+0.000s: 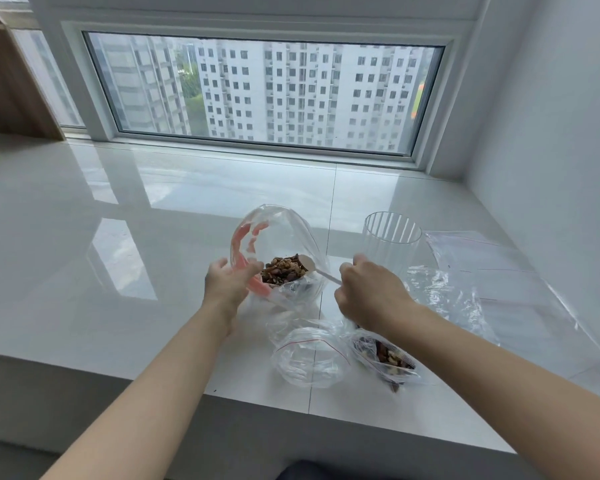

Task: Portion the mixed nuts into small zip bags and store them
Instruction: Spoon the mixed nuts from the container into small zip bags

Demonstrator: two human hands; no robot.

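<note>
A large clear zip bag (284,233) with a pink seal stands open on the white ledge, and mixed nuts (283,270) lie at its bottom. My left hand (227,280) grips the bag's near rim at the pink seal. My right hand (369,292) pinches the handle of a white plastic spoon (314,266) whose bowl rests against the nuts inside the bag. Nearer to me lie two small zip bags: an empty one (309,356) with a red seal line, and one with nuts (387,356) partly under my right wrist.
A clear ribbed plastic cup (392,242) stands upright just right of the big bag. Several flat empty zip bags (492,278) lie further right. The glossy white ledge (118,237) ends at a front edge near me; window behind, wall at right.
</note>
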